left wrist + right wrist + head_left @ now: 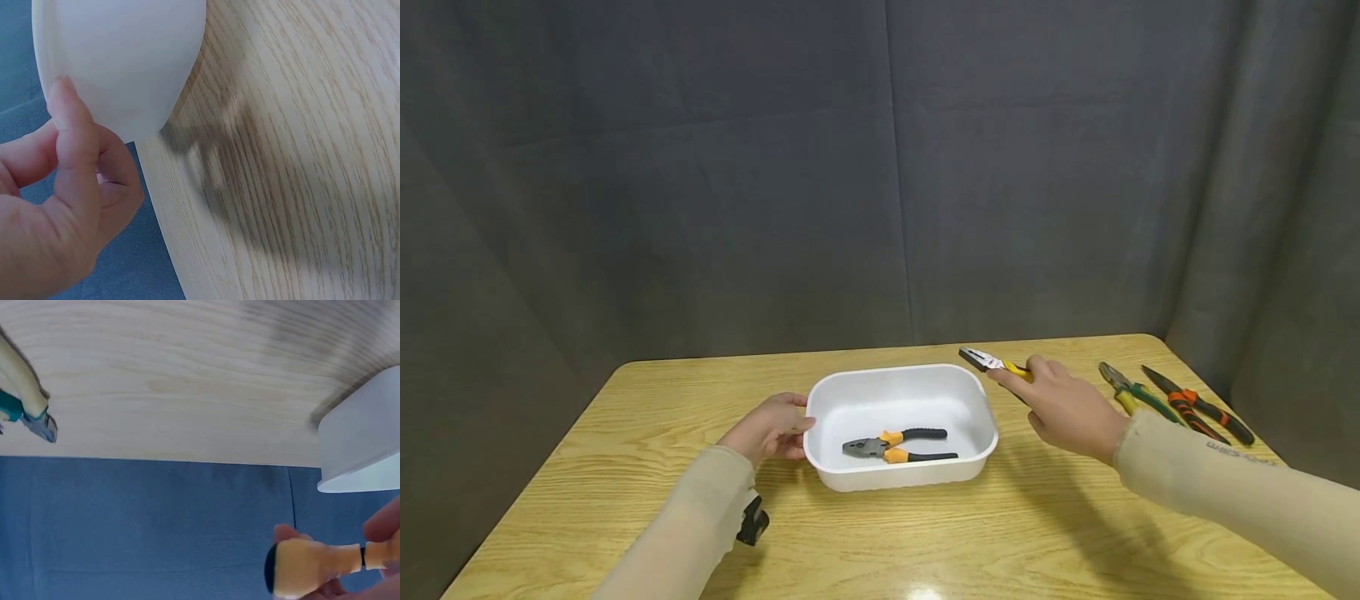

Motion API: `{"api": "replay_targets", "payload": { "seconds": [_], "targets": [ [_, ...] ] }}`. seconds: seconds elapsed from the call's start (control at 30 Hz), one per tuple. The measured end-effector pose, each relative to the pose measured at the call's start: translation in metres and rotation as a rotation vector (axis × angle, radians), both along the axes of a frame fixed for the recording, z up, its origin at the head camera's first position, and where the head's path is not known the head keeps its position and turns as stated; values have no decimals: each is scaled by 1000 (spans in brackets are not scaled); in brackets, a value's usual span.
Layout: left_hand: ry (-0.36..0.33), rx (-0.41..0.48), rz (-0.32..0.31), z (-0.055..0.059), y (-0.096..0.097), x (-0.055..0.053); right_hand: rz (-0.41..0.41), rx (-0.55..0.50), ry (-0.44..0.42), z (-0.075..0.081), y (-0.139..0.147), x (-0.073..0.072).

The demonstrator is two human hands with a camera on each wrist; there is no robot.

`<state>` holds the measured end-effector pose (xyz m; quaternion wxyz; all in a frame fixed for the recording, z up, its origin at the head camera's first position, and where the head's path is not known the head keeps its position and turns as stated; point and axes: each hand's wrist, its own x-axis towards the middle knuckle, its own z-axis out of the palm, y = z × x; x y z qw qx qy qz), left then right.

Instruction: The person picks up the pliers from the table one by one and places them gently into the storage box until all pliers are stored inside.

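Observation:
A white plastic basin [902, 478] stands on the table, with a pair of pliers [867, 448] lying inside it. Those pliers have grey jaws and orange-and-black handles. My left hand [775, 427] pinches the basin's left rim between thumb and fingers, seen closely in the left wrist view. Just beyond the basin's right rim, my right hand [1069, 412] holds yellow-handled pliers [992, 362] in the air. Their metal jaws point left, toward the basin. In the right wrist view a yellow handle [312, 565] with a dark end shows between the fingers.
On the right of the wooden table [655, 467] lie green-and-yellow diagonal cutters [1118, 380] and orange-and-black pliers [1197, 407], partly behind the right forearm. A dark grey curtain [775, 208] hangs behind the table and along its sides.

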<state>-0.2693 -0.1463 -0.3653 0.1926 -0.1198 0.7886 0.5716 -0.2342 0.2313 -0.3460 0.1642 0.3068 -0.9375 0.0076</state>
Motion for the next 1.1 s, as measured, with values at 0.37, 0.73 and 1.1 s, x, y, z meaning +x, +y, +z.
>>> {"api": "replay_targets", "payload": {
  "seconds": [0.37, 0.73, 1.1],
  "targets": [
    [-12, -15, 9, -1, 1, -3, 59, 70, 34, 0, -12, -18],
    [4, -31, -13, -1, 3, -1, 102, 128, 18, -1, -30, -25],
    [-18, -32, -16, 2, 1, -4, 198, 242, 80, 0, -48, -37]
  ]
}}
